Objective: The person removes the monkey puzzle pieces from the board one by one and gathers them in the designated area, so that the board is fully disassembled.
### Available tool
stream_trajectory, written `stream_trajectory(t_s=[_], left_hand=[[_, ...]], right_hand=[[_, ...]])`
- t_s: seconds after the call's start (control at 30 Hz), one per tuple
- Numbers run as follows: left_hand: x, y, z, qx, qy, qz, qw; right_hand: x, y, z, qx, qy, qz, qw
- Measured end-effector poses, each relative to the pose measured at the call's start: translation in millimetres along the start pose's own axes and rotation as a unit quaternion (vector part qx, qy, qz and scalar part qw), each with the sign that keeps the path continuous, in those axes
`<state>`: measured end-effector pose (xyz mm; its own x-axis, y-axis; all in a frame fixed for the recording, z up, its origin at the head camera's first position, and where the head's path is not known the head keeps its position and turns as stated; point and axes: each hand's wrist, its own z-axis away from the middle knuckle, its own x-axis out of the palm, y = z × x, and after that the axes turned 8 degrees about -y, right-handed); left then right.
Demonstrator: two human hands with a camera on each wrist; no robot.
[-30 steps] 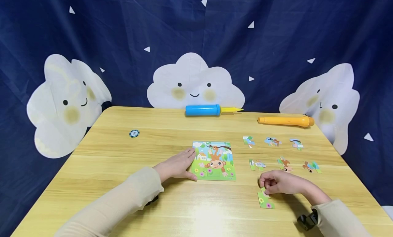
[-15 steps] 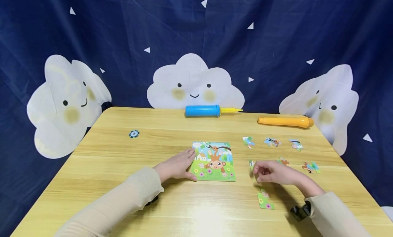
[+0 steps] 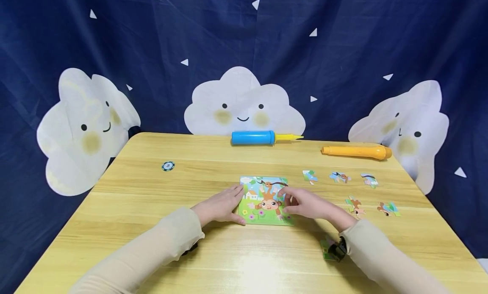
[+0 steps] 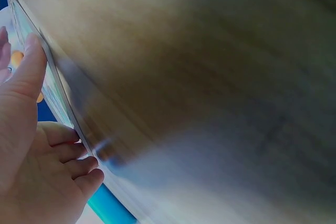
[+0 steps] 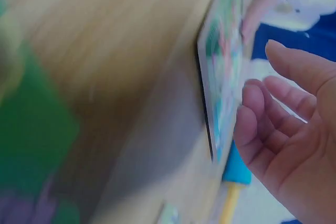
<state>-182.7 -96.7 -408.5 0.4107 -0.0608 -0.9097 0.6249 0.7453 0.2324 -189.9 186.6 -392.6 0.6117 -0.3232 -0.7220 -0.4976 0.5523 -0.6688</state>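
Observation:
A square jigsaw board with a monkey, a house and flowers lies flat at mid-table. My left hand rests along its left edge, fingers straight, thumb at the near corner. Over the board's right side hovers my right hand, its fingers loosely curled. In the right wrist view, nothing shows between thumb and fingers. A green flower jigsaw piece lies near my right wrist, partly covered. The piece with the house, to the board's right, is hidden behind my right hand in the head view.
Right of the board lie loose jigsaw pieces, including a monkey piece and a branch piece. A blue pump with a yellow nozzle and an orange tube lie along the back. A round chip sits at left.
My right hand has let go of the green flower piece, risen past the house piece and moved left to the board. My left hand has stayed at the board's edge.

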Motion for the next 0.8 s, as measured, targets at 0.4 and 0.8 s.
stream_trajectory(t_s=[0.4,0.8], left_hand=[[-1.3,1.3,0.3,-0.001,-0.004,0.003,1.0000],[-0.3,0.9,-0.1,0.001,0.000,-0.001,1.0000]], right_hand=[[17.8,-5.0,-24.4,-0.023,-0.002,0.023,0.999],[22.6,-4.9,-25.6,-0.017,-0.019,0.068,0.997]])
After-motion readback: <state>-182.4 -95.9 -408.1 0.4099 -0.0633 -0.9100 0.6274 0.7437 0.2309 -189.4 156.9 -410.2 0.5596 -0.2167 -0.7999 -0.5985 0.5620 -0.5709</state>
